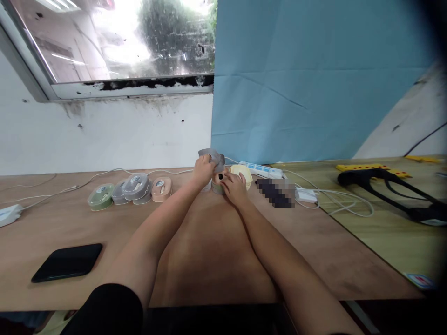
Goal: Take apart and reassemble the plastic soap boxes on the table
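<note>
My left hand (pixel 204 171) is closed on a grey, see-through piece (pixel 209 153) that looks like a container lid. Under it stands a small round container (pixel 218 188) with a greenish lower part. A small black square (pixel 220 176) shows near its top. Curled against the right side of this container, my right hand (pixel 236 187) has its fingers partly bent round it; the exact contact is hidden. Cream-coloured round pieces with wavy rims (pixel 241 172) lie in a stack just behind my right hand.
Lidded containers in green (pixel 101 196), grey (pixel 136 186) and pink (pixel 161 189) stand to the left. A black phone (pixel 68 262) lies front left. At right are a power strip (pixel 261 170), a blurred dark object (pixel 275 192), a white adapter (pixel 306 194) and a black strap frame (pixel 394 195).
</note>
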Demonstrator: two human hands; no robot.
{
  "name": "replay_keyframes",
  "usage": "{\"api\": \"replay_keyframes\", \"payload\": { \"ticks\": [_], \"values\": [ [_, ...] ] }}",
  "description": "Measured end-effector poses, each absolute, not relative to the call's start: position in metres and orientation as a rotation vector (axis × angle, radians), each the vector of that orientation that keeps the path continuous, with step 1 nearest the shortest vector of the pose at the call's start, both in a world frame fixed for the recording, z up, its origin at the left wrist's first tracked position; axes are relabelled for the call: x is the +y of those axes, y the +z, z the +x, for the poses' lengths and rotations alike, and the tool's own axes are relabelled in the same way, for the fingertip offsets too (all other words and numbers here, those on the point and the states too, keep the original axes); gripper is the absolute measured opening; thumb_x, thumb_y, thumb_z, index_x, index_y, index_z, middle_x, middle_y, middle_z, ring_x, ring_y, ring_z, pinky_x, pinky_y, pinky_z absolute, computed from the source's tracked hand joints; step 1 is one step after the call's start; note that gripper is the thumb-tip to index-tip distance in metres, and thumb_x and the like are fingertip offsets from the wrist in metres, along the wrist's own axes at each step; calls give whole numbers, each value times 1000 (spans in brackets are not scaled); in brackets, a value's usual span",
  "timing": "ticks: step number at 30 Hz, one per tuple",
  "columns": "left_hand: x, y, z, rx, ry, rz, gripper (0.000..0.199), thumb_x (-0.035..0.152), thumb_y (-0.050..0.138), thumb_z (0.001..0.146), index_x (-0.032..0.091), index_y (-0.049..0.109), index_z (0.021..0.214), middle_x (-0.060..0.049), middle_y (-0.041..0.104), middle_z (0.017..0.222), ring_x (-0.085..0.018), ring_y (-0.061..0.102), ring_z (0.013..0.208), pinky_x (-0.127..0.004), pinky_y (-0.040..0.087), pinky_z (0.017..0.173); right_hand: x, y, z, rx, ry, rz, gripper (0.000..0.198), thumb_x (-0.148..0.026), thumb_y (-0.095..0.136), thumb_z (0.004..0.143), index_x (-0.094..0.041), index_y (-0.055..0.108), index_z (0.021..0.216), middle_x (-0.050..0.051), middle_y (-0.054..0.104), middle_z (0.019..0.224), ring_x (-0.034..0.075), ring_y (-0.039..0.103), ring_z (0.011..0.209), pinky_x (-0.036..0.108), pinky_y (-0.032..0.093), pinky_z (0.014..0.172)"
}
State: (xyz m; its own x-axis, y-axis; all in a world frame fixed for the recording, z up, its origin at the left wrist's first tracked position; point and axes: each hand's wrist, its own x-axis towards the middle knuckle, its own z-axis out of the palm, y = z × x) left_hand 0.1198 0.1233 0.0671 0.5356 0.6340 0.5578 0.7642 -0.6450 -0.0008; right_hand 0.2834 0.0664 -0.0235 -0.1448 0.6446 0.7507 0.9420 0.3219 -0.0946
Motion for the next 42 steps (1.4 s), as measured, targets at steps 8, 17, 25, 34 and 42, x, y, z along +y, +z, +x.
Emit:
{"api": "replay_keyframes", "payload": {
  "ticks": [8,17,25,34,42],
  "values": [
    [127,61,123,-1137,-772,-2534,21,25,52,86,17,68,97,-12,51,112,-26,45,103,-38,39,87,71,-26,287,-1869,-511,-1389,27,-31,42,93,-21,67,97,9,63,109,23,54,104,48,24,106],
    [122,52,128,-972,-754,-2580,22,25,51,86,13,68,94,-14,52,107,-27,47,100,-39,42,85,62,-23,284,-1658,-565,-1427,26,-44,54,85,-19,63,85,9,63,91,24,52,95,44,30,98],
    [116,52,129,-787,-772,-2701,21,30,62,79,15,67,92,-12,51,103,-25,47,101,-37,43,88,62,-25,294,-1494,-614,-1419,35,-51,57,81,-17,56,89,10,61,90,26,52,91,39,37,85],
    [108,57,133,-717,-690,-2743,16,24,55,83,15,64,92,-10,57,105,-22,52,101,-34,44,92,66,-30,296,-1439,-508,-1450,53,-52,58,78,-14,51,115,11,62,95,27,54,92,43,37,88],
    [97,53,126,-815,-571,-2805,29,36,58,81,20,63,105,-11,29,150,-34,20,139,-57,24,108,66,-30,298,-1460,-502,-1440,53,-49,56,80,-13,49,119,13,61,98,28,53,95,44,38,88]
  ]
}}
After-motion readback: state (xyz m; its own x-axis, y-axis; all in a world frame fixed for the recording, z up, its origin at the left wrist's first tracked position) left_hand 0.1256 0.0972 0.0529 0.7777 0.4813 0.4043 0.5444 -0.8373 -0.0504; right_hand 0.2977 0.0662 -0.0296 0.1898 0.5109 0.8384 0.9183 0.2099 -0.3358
